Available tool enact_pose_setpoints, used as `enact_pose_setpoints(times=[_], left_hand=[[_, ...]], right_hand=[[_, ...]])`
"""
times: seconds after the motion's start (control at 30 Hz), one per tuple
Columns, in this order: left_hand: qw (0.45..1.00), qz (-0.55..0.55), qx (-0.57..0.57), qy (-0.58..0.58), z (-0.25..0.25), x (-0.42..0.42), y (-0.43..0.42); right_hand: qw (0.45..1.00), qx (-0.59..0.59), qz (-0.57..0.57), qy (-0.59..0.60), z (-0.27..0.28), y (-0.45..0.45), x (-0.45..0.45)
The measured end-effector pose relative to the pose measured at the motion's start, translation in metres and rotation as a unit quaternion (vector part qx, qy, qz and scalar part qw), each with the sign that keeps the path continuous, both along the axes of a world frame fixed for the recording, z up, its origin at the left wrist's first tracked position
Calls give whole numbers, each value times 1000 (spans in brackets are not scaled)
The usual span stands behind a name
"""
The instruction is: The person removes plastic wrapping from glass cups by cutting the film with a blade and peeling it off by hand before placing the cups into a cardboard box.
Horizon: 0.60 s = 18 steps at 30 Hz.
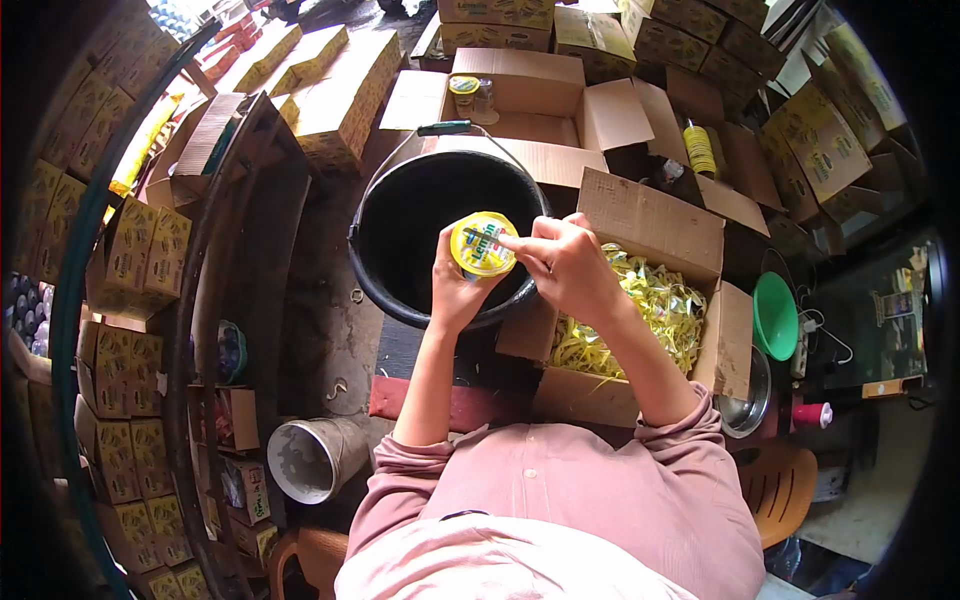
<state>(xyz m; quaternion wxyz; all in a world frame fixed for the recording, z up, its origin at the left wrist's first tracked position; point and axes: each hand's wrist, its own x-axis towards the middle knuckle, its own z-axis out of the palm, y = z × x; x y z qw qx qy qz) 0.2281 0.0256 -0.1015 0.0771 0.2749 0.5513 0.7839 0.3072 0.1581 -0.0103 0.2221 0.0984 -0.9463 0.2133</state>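
My left hand [459, 285] is wrapped round a small cup with a yellow lid [480, 252] printed "Lemon", tilted so that its top faces me. My right hand [568, 262] is closed in a pinch at the right edge of the lid. A thin dark strip lies across the lid by those fingertips; whether they hold it, I cannot tell. Both hands are over a black bucket [400, 200] with a wire handle and a green grip. Right of the bucket, below my right forearm, stands an open carton [650, 215] filled with yellow plastic trimmings [655, 315].
Behind the bucket, another open carton [530, 125] holds a yellow-lidded cup [464, 88]. A stack of yellow lids [699, 150] lies in a carton at right. A green bowl [775, 316] stands far right, a grey bucket [315, 462] lower left. Printed cartons [130, 460] fill the left shelves.
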Motion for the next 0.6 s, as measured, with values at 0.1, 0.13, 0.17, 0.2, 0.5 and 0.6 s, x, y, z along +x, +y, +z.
enact_pose_setpoints(times=[0.1,0.13,0.17,0.2,0.5,0.6], left_hand=[[1000,-6,3,-3,-1,0,0],[1000,-8,4,-5,-1,0,1],[1000,-5,1,-3,-2,0,1],[1000,-2,-2,-2,-3,0,1],[1000,-1,-25,12,1,1,2],[999,1,-28,19,0,2,3]], right_hand=[[1000,-2,12,8,-1,-1,-2],[1000,-2,14,15,-2,-2,-3],[1000,-1,17,22,-3,-2,-3],[1000,-1,16,18,-3,-2,-2],[999,-6,13,37,-10,1,0],[1000,18,6,12,-10,3,2]])
